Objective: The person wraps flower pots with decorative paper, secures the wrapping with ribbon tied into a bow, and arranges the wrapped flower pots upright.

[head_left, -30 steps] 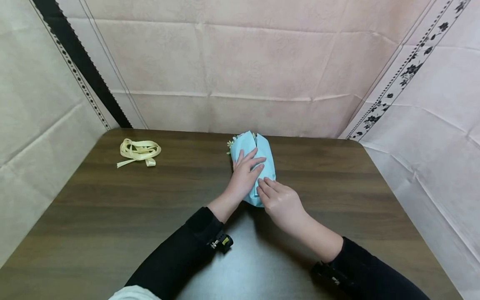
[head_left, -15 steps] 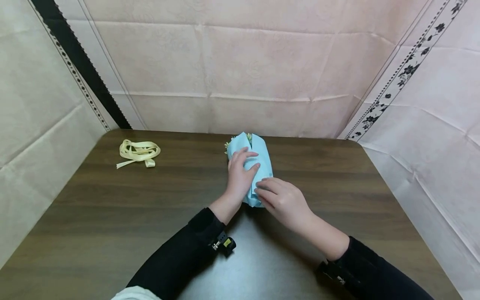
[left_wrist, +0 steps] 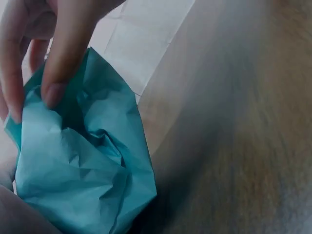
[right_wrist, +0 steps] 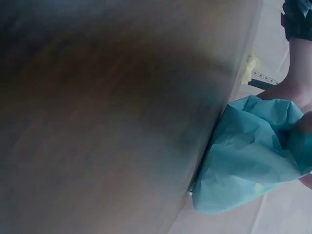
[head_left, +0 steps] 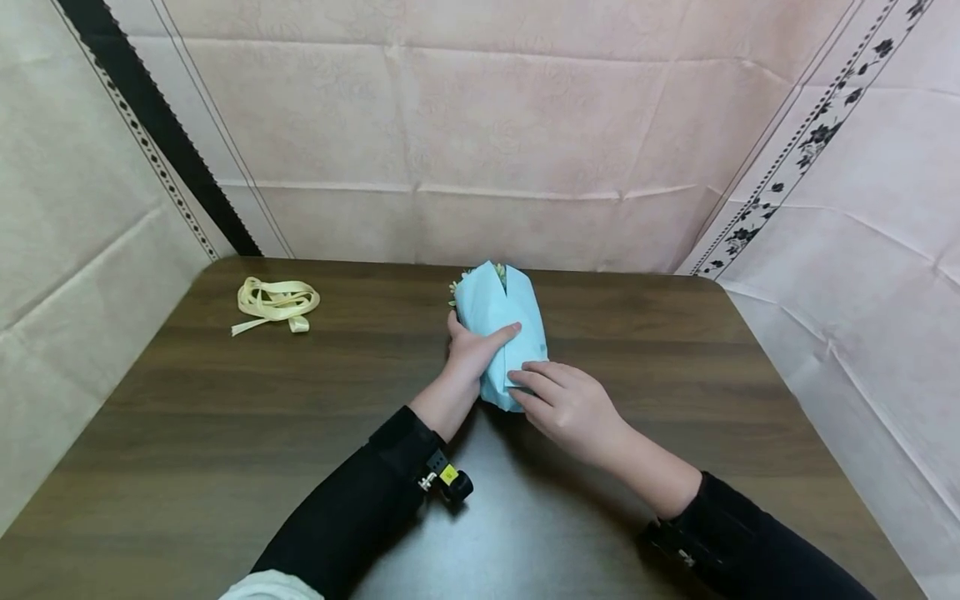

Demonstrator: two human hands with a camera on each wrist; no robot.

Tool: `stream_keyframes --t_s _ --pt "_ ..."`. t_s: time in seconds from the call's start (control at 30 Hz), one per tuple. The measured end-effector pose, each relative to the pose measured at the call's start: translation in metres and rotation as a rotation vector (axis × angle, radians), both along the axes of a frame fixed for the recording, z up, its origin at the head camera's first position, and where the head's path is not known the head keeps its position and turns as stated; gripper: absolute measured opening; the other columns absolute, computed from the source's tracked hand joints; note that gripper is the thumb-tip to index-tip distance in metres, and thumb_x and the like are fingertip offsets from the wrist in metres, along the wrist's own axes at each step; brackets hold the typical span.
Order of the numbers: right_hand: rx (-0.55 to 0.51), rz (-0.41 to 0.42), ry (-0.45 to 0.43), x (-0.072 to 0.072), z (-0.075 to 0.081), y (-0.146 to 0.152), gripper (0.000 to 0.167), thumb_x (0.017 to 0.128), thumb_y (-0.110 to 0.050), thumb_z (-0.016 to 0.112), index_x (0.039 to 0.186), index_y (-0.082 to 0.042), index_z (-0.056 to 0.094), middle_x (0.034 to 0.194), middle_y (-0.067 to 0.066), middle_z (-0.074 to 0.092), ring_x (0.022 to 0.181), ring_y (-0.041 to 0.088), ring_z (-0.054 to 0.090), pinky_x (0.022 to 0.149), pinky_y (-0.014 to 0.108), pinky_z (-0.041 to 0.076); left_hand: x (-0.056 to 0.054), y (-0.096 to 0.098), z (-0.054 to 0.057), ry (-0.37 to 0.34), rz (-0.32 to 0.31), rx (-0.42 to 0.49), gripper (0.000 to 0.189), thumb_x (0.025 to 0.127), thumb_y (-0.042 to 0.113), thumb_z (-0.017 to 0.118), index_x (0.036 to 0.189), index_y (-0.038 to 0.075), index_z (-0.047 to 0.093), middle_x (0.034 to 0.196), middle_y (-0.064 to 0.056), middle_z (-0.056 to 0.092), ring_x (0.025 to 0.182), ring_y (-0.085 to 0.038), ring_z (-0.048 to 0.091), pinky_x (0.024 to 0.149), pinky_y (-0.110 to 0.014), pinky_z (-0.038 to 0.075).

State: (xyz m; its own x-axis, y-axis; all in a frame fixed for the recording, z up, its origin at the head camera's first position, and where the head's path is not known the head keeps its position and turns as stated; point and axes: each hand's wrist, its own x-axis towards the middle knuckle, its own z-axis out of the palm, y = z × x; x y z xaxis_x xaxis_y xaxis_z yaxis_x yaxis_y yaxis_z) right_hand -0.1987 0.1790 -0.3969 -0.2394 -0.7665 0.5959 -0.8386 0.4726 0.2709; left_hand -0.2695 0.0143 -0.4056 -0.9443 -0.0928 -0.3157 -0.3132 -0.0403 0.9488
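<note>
Blue wrapper (head_left: 501,304), pale-yellow ribbon (head_left: 279,313), brown table (head_left: 360,342) — wood-grained

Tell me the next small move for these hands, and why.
Probably, the right hand should gather the open lower end of the light-blue, oblong paper wrap inward: the left wrist view shows that end gaping and crumpled, with the right hand pinching its rim, while the left hand grips the wrap, thumb across its front.
</note>
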Motion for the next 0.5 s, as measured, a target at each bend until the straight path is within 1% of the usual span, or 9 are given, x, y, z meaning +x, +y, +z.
stream_keyframes --t_s 0.07,0.17,0.27,0.33,0.4,0.47,0.5 --pt "0.016 -0.004 0.015 0.0 0.0 0.0 0.028 0.075 0.0 0.081 0.102 -0.003 0.075 0.112 0.011 0.069 0.104 0.027 0.064 0.09 0.04 0.051 -0.002 -0.003 0.0 -0.043 -0.016 0.035 0.119 0.077 0.038 0.083 0.156 0.02 -0.005 0.156 -0.018 0.014 0.137 -0.034 0.024 0.107 -0.048 0.033" --pt "0.015 -0.008 0.003 0.0 0.002 -0.002 0.027 0.074 0.002 0.082 0.1 -0.003 0.076 0.112 0.01 0.069 0.104 0.026 0.064 0.09 0.039 0.051 -0.004 -0.006 -0.001 -0.078 -0.033 0.062 0.12 0.077 0.039 0.083 0.156 0.019 -0.005 0.156 -0.018 0.014 0.136 -0.034 0.024 0.107 -0.048 0.032" --pt "0.008 0.002 0.0 0.0 0.003 -0.003 0.025 0.072 0.002 0.084 0.096 -0.003 0.076 0.111 0.01 0.069 0.103 0.025 0.064 0.09 0.039 0.051 -0.006 -0.008 -0.001 -0.094 -0.046 0.079 0.119 0.076 0.038 0.083 0.156 0.018 -0.004 0.155 -0.019 0.016 0.136 -0.034 0.025 0.107 -0.048 0.032" --pt "0.016 0.006 0.01 0.001 0.003 -0.004 0.022 0.074 0.002 0.082 0.094 -0.003 0.076 0.11 0.009 0.07 0.102 0.025 0.065 0.091 0.039 0.051 -0.006 -0.01 -0.002 -0.098 -0.053 0.094 0.118 0.077 0.037 0.083 0.156 0.018 -0.003 0.155 -0.019 0.017 0.136 -0.034 0.026 0.108 -0.048 0.032" --pt "0.041 0.014 0.031 0.001 0.003 -0.004 0.017 0.078 0.002 0.079 0.094 -0.003 0.075 0.109 0.009 0.07 0.102 0.023 0.065 0.091 0.039 0.051 -0.005 -0.011 -0.002 -0.098 -0.056 0.111 0.118 0.077 0.034 0.083 0.156 0.018 -0.003 0.154 -0.019 0.018 0.136 -0.034 0.027 0.107 -0.047 0.032" --pt "0.076 0.019 0.063 0.002 0.002 -0.004 0.011 0.087 0.002 0.069 0.095 -0.003 0.074 0.108 0.007 0.07 0.101 0.022 0.065 0.092 0.039 0.05 -0.005 -0.013 -0.002 -0.095 -0.054 0.121 0.117 0.077 0.032 0.083 0.156 0.018 -0.002 0.154 -0.019 0.019 0.135 -0.033 0.028 0.107 -0.046 0.033" --pt "0.09 0.025 0.079 0.002 0.001 -0.003 0.012 0.09 0.003 0.064 0.095 -0.003 0.074 0.108 0.006 0.07 0.1 0.021 0.065 0.092 0.039 0.05 -0.005 -0.014 -0.002 -0.094 -0.054 0.128 0.117 0.077 0.031 0.083 0.156 0.018 -0.003 0.154 -0.019 0.019 0.135 -0.033 0.028 0.107 -0.046 0.033"
